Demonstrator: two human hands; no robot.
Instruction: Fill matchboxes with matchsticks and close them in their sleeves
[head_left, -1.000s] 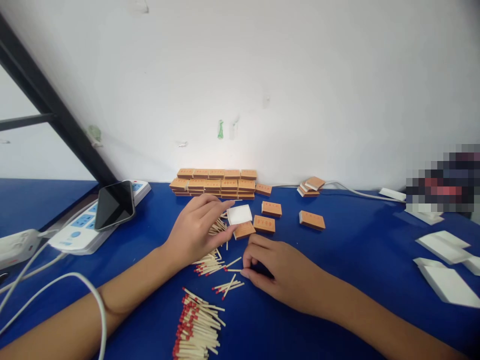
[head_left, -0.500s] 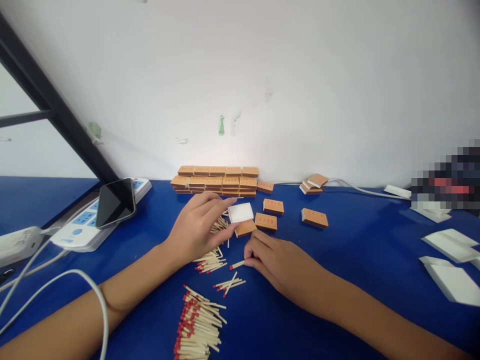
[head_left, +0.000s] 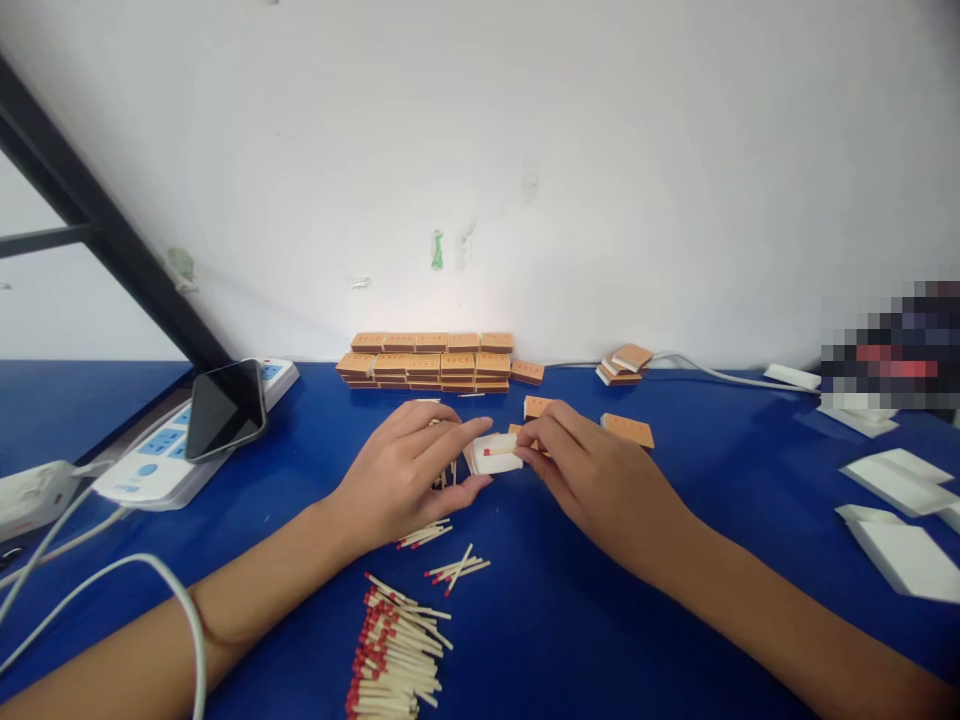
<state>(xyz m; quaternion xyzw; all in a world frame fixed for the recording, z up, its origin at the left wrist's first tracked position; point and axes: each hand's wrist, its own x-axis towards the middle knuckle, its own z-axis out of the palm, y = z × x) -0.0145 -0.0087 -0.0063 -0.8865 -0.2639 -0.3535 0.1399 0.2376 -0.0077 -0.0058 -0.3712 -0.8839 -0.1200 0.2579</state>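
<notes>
Between the thumb and fingers of my left hand [head_left: 416,470] is an open matchbox tray [head_left: 506,463], white inside and slightly tilted. My right hand [head_left: 574,460] pinches a matchstick [head_left: 496,452] over that tray, its red head pointing left; whether more than one stick is held, I cannot tell. Loose matchsticks lie partly hidden under my left hand. A few crossed matchsticks [head_left: 457,570] rest nearer to me, and a large pile of matchsticks [head_left: 394,650] spreads out below them. Partly behind my right hand sits an orange matchbox [head_left: 536,406].
Stacked orange matchboxes [head_left: 431,365] line the wall. Another matchbox [head_left: 628,430] and a small heap of boxes [head_left: 626,363] are to the right. A phone [head_left: 226,408] leans on a power strip [head_left: 142,480] at left, with cables nearby. White folded pieces [head_left: 900,550] lie far right.
My right hand has moved up from the table with the matchstick to the tray. My left hand has shifted slightly down, and the tray now sits lower and tilted between its fingers.
</notes>
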